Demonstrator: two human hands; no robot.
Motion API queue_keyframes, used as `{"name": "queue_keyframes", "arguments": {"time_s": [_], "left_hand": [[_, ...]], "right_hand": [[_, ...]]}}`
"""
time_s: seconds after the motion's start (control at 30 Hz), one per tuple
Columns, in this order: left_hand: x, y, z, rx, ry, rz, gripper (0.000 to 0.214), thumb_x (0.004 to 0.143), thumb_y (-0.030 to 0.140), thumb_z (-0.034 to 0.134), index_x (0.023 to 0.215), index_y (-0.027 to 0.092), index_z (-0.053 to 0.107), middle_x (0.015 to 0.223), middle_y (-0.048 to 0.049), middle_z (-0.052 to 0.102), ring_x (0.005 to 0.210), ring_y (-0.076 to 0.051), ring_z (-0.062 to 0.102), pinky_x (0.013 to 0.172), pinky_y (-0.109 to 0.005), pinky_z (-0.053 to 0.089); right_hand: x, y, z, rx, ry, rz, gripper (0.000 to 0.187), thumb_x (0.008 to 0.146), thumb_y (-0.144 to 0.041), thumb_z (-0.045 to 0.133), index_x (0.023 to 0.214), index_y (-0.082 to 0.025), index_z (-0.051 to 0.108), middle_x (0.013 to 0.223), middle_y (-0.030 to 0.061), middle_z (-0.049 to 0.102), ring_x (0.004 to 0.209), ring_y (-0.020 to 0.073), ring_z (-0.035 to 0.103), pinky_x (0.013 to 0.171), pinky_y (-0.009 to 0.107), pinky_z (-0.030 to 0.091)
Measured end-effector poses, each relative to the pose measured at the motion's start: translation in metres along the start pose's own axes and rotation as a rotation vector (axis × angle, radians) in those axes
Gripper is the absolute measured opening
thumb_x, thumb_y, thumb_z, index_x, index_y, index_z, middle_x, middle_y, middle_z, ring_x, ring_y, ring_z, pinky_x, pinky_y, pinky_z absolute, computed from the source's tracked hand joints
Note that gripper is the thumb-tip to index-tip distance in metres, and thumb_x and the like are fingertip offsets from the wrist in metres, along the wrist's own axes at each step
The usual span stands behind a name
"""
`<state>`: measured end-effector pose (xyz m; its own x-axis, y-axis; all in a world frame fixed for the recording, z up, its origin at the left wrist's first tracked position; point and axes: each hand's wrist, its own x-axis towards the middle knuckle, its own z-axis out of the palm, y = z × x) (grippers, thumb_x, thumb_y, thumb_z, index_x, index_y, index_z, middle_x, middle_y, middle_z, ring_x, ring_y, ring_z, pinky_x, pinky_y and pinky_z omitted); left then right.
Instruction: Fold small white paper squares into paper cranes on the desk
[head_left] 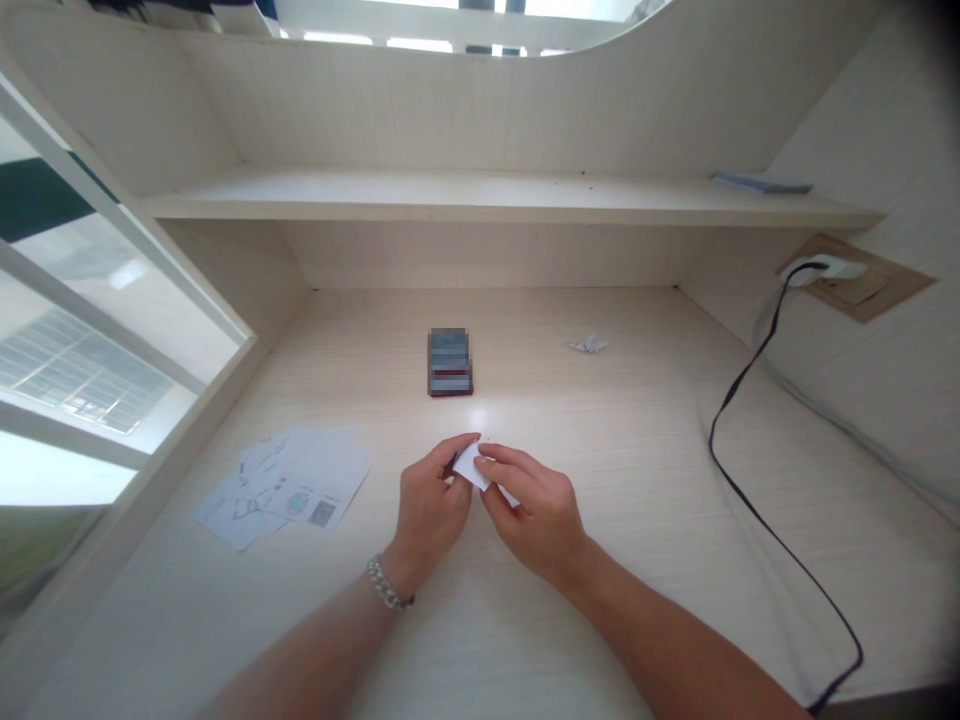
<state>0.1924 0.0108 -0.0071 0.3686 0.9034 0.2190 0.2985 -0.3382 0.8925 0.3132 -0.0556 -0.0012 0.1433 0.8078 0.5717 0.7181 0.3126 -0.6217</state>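
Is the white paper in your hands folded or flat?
Folded, it seems: the paper is a small pointed shape pinched between the left hand and right hand, though part is hidden.

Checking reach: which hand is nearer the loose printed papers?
Left: the left hand is just right of the loose printed papers; the right hand is farther right, past it.

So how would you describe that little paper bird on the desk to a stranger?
Start at the pale wooden desk under the shelf, then look toward the back wall. Right of the dark blurred block, a small white origami crane sits alone on the wood. It alone is bird-shaped, unlike the flat printed sheets or the paper between the left hand and right hand.
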Motion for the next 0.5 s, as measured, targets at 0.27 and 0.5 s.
{"name": "queue_keyframes", "arguments": {"time_s": [0.27,0.5], "left_hand": [[0.0014,0.0006,-0.0021,-0.039,0.012,-0.019,0.038,0.073,0.008,0.049,0.105,0.023,0.063,0.102,-0.0012,0.066,0.090,-0.016,0.061,0.081,-0.026,0.046],[0.0052,-0.0063,0.0007,-0.455,-0.157,-0.112,0.028,0.072,0.010,0.057,0.099,0.018,0.058,0.088,-0.0046,0.068,0.077,-0.018,0.064,0.068,-0.028,0.049]], "right_hand": [[0.0004,-0.0027,-0.0005,-0.005,0.002,-0.012,0.031,0.078,-0.013,0.051,0.104,-0.025,0.063,0.113,0.0049,0.062,0.102,0.0188,0.058,0.087,0.033,0.049],[0.0099,0.0046,-0.0078,0.279,0.050,0.250,0.021,0.080,-0.025,0.054,0.097,-0.019,0.064,0.100,0.0081,0.064,0.086,0.0186,0.062,0.072,0.031,0.052]]}}
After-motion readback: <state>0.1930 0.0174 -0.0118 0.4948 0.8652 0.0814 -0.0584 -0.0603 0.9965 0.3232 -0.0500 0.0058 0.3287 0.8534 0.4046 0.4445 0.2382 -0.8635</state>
